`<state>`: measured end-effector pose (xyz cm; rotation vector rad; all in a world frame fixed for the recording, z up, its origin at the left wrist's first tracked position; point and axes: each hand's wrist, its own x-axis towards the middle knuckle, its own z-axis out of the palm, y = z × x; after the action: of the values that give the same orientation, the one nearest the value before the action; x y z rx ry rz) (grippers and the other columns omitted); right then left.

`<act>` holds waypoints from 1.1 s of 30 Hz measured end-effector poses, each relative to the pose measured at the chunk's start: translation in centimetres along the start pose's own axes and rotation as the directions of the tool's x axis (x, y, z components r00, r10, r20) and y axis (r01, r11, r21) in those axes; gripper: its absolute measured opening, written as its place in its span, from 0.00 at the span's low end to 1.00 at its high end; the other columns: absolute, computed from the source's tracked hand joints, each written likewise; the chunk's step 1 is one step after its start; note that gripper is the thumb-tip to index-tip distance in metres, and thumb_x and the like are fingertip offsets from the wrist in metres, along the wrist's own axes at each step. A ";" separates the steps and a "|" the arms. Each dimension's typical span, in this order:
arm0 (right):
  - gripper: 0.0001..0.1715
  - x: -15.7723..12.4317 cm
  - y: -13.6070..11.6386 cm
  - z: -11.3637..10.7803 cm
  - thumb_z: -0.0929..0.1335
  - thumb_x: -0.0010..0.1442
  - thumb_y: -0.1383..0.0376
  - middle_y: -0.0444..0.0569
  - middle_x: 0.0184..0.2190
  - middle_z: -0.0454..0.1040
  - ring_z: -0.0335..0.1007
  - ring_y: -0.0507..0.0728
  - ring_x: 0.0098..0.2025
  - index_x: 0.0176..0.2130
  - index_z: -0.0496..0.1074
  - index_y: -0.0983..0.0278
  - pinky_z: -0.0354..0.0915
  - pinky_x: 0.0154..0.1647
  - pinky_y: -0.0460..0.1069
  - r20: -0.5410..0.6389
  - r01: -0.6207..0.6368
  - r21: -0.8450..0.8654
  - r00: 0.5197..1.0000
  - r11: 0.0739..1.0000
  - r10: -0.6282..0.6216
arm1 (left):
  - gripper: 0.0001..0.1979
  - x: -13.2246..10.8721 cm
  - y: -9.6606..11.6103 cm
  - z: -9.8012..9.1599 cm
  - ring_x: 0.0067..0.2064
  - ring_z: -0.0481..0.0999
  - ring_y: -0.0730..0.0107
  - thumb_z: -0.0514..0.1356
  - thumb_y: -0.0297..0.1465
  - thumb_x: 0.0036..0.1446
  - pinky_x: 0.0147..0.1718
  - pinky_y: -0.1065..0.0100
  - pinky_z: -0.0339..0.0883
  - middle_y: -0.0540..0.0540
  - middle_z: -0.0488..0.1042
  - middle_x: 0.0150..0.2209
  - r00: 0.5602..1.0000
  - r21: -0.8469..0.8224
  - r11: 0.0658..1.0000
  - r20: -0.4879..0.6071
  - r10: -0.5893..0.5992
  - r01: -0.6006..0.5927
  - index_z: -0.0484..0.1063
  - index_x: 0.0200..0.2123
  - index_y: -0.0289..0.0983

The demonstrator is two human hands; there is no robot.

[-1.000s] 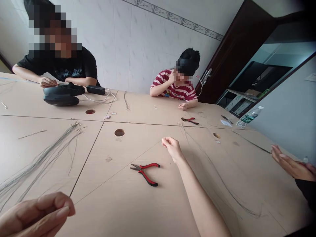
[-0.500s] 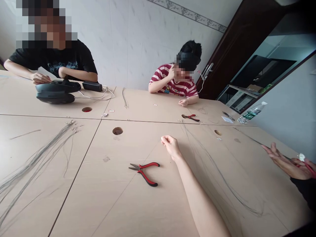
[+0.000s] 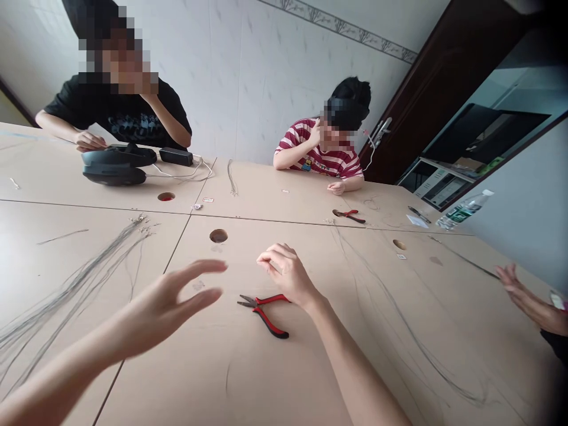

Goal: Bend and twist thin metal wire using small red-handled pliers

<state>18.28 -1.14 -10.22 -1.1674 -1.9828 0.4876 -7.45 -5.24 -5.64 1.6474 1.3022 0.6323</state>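
My left hand (image 3: 162, 310) is raised over the table at the left, its thumb and fingers spread with nothing between them. Opposite it, my right hand (image 3: 290, 275) has its fingers curled and their tips close together; anything between them is too small to make out. Pliers with red and black handles (image 3: 268, 321) lie with handles spread, just below my right hand, which covers one handle's end. A faint thin wire (image 3: 228, 378) shows nearer the front. Bundled grey wires (image 3: 95, 260) lie at the left, and longer loose wires (image 3: 390, 296) curve across the right side.
Two people (image 3: 137, 121) (image 3: 315, 154) sit across the table (image 3: 248, 207). Another person's hand (image 3: 528, 296) is at the right edge. A black headset (image 3: 115, 165), second pliers (image 3: 352, 216), a bottle (image 3: 464, 212) and round holes (image 3: 218, 236) are farther back.
My left hand has come into view from the left. My right hand has shifted left, over one plier handle. The person in black has raised a hand to the face.
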 end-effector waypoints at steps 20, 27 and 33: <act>0.03 3.3 -2.3 -2.5 0.67 0.64 0.68 0.45 0.34 0.73 0.69 0.54 0.40 0.39 0.72 0.60 0.66 0.43 0.49 -0.210 0.135 0.088 0.971 0.987 -0.114 | 0.11 10.1 7.4 2.2 0.22 0.45 0.78 0.59 0.36 0.54 0.21 0.69 0.37 0.57 0.49 0.19 0.994 -0.282 0.958 0.078 0.071 -0.046 0.69 0.25 0.35; 0.03 3.4 -2.5 -2.2 0.68 0.64 0.64 0.45 0.36 0.75 0.71 0.53 0.39 0.39 0.72 0.60 0.66 0.45 0.50 -0.226 0.044 0.162 0.974 0.986 -0.007 | 0.09 9.7 7.2 1.9 0.22 0.46 0.79 0.60 0.34 0.51 0.22 0.70 0.39 0.58 0.51 0.17 0.998 -0.253 0.967 0.060 0.035 -0.019 0.70 0.23 0.35; 0.22 3.1 -3.5 -1.9 0.73 0.58 0.58 0.46 0.41 0.74 0.71 0.55 0.43 0.50 0.68 0.58 0.64 0.50 0.53 -0.175 -0.093 0.300 0.973 0.949 0.150 | 0.12 9.7 7.0 1.8 0.21 0.43 0.80 0.61 0.35 0.53 0.22 0.69 0.37 0.58 0.49 0.17 0.995 -0.370 0.927 0.059 0.084 -0.056 0.66 0.22 0.35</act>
<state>16.88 -0.32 -5.48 -1.1096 -1.6142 0.6761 0.37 3.11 -1.62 1.3963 1.0022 0.7993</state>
